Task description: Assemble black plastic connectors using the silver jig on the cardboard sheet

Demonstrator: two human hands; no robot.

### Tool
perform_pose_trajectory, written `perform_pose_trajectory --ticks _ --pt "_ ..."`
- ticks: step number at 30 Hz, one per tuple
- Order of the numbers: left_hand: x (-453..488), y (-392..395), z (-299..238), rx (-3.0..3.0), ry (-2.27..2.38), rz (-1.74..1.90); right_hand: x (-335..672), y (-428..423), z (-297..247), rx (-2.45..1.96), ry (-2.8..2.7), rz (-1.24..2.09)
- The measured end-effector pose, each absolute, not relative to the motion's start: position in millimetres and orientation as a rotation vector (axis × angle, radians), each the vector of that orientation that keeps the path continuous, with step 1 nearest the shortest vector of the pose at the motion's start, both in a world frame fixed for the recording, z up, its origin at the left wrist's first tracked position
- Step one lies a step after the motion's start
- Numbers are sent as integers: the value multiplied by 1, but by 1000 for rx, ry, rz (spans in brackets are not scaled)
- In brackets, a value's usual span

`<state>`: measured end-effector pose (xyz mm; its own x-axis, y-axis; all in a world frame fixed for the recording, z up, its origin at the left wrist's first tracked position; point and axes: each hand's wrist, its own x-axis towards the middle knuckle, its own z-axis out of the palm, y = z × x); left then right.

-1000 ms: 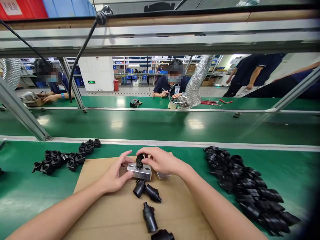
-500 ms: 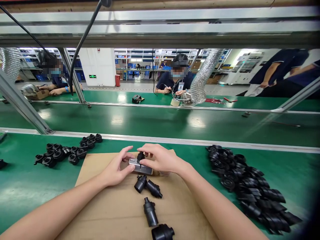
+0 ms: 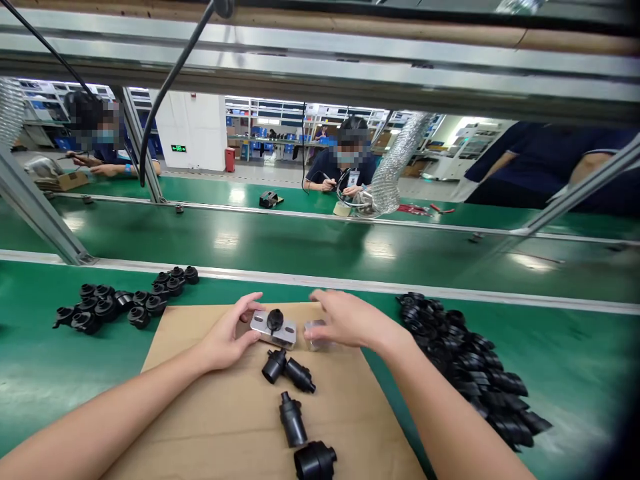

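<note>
My left hand (image 3: pixel 227 337) grips the left end of a small silver metal block (image 3: pixel 286 333), thumb in front and fingers behind. A black plastic part (image 3: pixel 275 321) stands in the block's middle, between two slots. To the right, my right hand (image 3: pixel 350 320) is open over a small clear block (image 3: pixel 316 333), its thumb against it and its fingers apart from the thumb. Nearer me on the cardboard (image 3: pixel 225 413) lie several black cylindrical plastic fittings (image 3: pixel 292 419).
Several black caps (image 3: pixel 105 308) stand grouped on the green table at left. A long pile of black parts (image 3: pixel 460 360) lies at right. Metal frame bars (image 3: pixel 320 83) cross overhead. Beyond the rail, a person (image 3: pixel 345 157) works at the opposite bench beside a flexible silver duct (image 3: pixel 403 160).
My right hand has let go of the black part on the metal block and moved right to the clear block. My left hand stays at the metal block. The view has shifted slightly.
</note>
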<state>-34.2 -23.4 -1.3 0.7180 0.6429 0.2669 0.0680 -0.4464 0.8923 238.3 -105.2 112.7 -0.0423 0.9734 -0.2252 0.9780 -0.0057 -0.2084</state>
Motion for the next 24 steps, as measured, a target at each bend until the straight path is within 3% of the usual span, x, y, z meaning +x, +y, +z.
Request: perform_pose_trajectory --ticks 2,9,19,24 --pt "-34 -23 -2 1958 548 722 241 -112 115 2162 2046 -490" --pt "-32 -25 -4 1924 535 712 256 -128 108 1948 2252 -755" --pt "-30 -23 -6 1828 415 681 257 -129 124 1789 2753 -553" --pt "-29 -23 -7 1809 332 679 226 -106 136 1320 2954 -384"
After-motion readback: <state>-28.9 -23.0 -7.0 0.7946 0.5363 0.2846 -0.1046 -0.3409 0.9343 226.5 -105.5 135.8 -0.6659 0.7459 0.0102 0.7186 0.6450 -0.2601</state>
